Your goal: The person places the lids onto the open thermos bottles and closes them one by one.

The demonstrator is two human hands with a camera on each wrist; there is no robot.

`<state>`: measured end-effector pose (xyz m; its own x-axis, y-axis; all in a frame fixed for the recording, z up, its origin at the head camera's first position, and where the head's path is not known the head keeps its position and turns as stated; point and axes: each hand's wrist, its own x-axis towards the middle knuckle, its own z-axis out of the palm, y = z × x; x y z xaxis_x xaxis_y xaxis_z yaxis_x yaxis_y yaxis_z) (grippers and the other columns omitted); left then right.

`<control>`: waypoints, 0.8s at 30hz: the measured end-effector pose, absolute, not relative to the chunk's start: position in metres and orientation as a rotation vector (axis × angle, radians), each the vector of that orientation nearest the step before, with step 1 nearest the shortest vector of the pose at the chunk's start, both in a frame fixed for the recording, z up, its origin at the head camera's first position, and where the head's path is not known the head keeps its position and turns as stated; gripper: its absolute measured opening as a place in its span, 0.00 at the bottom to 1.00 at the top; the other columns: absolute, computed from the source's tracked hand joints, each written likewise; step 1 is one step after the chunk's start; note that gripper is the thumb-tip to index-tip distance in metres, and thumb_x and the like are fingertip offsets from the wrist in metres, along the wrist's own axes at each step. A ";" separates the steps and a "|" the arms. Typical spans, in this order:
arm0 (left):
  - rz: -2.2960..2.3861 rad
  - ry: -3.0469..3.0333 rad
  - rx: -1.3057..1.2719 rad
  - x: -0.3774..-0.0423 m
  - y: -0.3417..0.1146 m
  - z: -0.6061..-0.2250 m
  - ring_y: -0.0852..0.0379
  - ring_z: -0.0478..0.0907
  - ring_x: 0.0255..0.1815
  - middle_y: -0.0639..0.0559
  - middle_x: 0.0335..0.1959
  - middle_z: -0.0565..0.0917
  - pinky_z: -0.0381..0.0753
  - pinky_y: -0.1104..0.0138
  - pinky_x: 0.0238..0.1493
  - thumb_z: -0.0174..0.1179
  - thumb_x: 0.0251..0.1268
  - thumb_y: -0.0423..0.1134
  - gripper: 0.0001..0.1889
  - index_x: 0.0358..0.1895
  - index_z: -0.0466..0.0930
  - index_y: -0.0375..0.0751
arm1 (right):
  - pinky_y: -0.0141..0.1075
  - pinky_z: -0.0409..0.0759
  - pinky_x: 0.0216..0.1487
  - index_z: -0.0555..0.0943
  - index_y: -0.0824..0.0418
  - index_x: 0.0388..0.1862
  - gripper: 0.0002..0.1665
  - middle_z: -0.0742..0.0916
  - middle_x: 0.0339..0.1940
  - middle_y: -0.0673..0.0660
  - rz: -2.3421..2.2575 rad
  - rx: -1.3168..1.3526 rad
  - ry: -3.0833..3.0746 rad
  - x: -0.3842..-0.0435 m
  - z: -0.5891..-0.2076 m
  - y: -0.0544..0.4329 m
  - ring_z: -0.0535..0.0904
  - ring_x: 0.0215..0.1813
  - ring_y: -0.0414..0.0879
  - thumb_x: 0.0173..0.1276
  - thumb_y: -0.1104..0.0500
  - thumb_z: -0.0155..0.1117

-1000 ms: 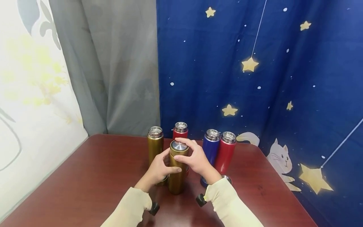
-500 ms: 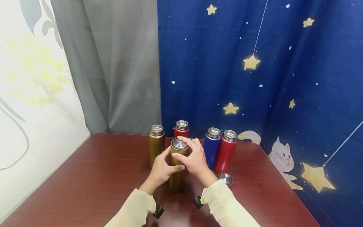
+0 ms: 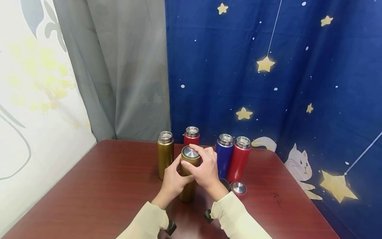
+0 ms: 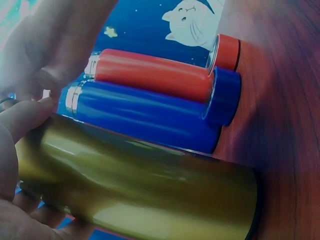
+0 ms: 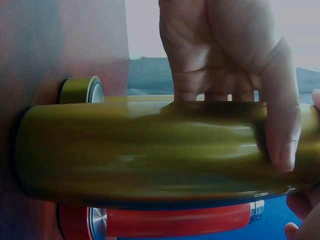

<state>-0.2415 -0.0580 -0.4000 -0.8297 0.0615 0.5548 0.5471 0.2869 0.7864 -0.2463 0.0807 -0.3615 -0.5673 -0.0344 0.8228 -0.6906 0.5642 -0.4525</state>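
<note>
In the head view a gold thermos flask (image 3: 187,194) stands upright on the table, capped with a steel-topped lid (image 3: 191,152). My left hand (image 3: 172,181) grips its body, thumb on the near side and fingers behind. The right hand (image 3: 206,169) holds the lid from above, with its thumb on the near side. The flask's smooth gold side (image 4: 145,180) fills the lower left wrist view. A second gold flask (image 3: 165,161), uncapped, is just behind the left hand. Whether the lid is fully tight cannot be told.
Uncapped flasks stand around: a red one (image 3: 191,135) behind, a blue one (image 3: 224,161) and another red one (image 3: 238,162) at right. Loose lids lie on the table: red (image 3: 238,188), blue (image 4: 225,97), gold (image 5: 80,90) and another red (image 5: 75,222).
Both hands have stayed on the gold flask and shifted slightly right in view. The right forearm has uncovered the loose red lid; the left hand now hides the loose gold lid.
</note>
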 end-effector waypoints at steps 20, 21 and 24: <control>-1.751 -2.112 -0.714 -0.226 -0.071 -0.383 0.47 0.79 0.52 0.42 0.56 0.79 0.78 0.52 0.55 0.75 0.48 0.31 0.39 0.67 0.67 0.35 | 0.55 0.70 0.62 0.70 0.55 0.70 0.34 0.79 0.62 0.56 1.343 0.866 -2.084 -0.248 -0.360 0.111 0.72 0.62 0.52 0.65 0.54 0.65; -1.755 -2.105 -0.708 -0.225 -0.071 -0.383 0.47 0.79 0.52 0.43 0.55 0.79 0.78 0.52 0.55 0.75 0.48 0.31 0.39 0.67 0.67 0.35 | 0.55 0.69 0.62 0.70 0.56 0.69 0.33 0.79 0.61 0.59 1.362 0.882 -2.057 -0.249 -0.360 0.114 0.73 0.62 0.54 0.65 0.57 0.65; -1.757 -2.089 -0.705 -0.224 -0.070 -0.384 0.47 0.79 0.52 0.44 0.54 0.79 0.78 0.51 0.54 0.75 0.48 0.31 0.40 0.68 0.68 0.36 | 0.57 0.70 0.61 0.70 0.60 0.68 0.33 0.79 0.60 0.64 1.399 0.898 -2.007 -0.251 -0.364 0.119 0.76 0.60 0.59 0.63 0.63 0.64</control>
<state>-0.2243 -0.0700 -0.3839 -0.8267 0.1640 0.5382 0.5584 0.1212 0.8207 -0.2514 0.1191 -0.3642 -0.6393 -0.2194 0.7370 -0.7674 0.2435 -0.5931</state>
